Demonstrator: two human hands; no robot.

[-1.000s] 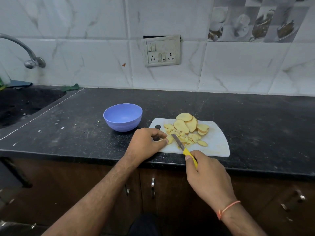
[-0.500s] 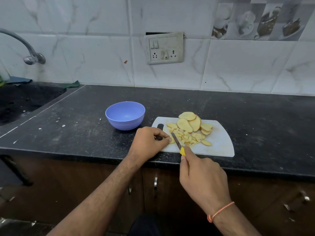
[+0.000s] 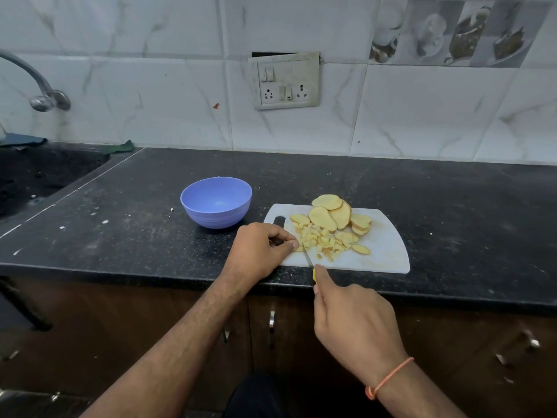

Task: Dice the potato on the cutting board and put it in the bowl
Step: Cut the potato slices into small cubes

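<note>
- The left hand (image 3: pixel 259 251) has its fingers curled, the tips pinching down on a potato piece just left of the thin blade of the yellow-handled knife (image 3: pixel 310 262); a slip could nick a fingertip.
- The right hand (image 3: pixel 354 327) is closed around the knife handle near the desk edge, forefinger laid along its top.
- The small yellow diced potato cubes (image 3: pixel 321 241) lie loose near the front rim of the white plastic cutting board (image 3: pixel 388 248); a careless sweep could send them off the black speckled desk (image 3: pixel 135 233).
- The uncut pale potato slices (image 3: pixel 331 215) are stacked at the board's far side, and the empty lavender plastic bowl (image 3: pixel 216 202) stands just left of it.
</note>
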